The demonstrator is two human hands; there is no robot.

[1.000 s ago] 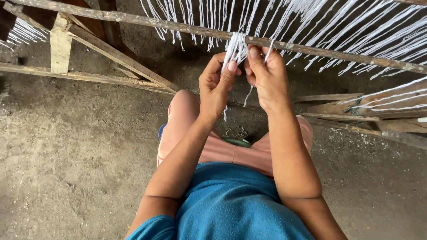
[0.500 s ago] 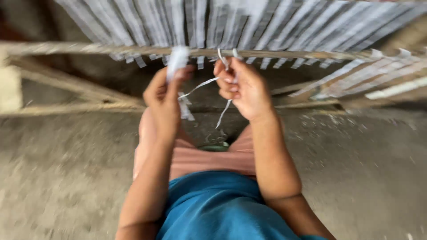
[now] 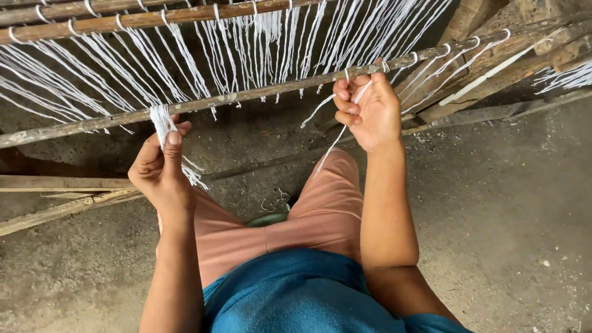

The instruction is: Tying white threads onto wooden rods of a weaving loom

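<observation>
Left hand: the left hand [image 3: 159, 168] was closed, thumb pressed against the forefinger, pinching a bunch of white threads [image 3: 163, 121] just under the near wooden rail [image 3: 246, 95]. The pinch probably kept those threads gathered and out of the way.

Right hand: the right hand [image 3: 364, 111] was closed too, fingers curled round a single white strand [image 3: 336, 139], held up against the same rail further along. The strand's loose end trailed down from the fist towards the person's knee, slack rather than taut.

Gap between hands: they were well apart along the rail, a spacing that seemed to separate the one strand from the gathered bunch.

Threads: many white threads [image 3: 259, 49] ran in a sheet from the far wooden rail [image 3: 154, 18] down to the near one, looped over both. Their short cut ends hung below the near rail.

Frame: the rails belonged to a rough timber frame [image 3: 493, 68] standing low over a concrete floor [image 3: 505, 216], which put the threads within reach of someone crouching.

Person: crouched close, in a blue top [image 3: 308, 296] and pinkish trousers [image 3: 320, 209], knees right under the near rail.

Other: a greenish round object [image 3: 268, 219] showed between the legs; what it was could not be told.
</observation>
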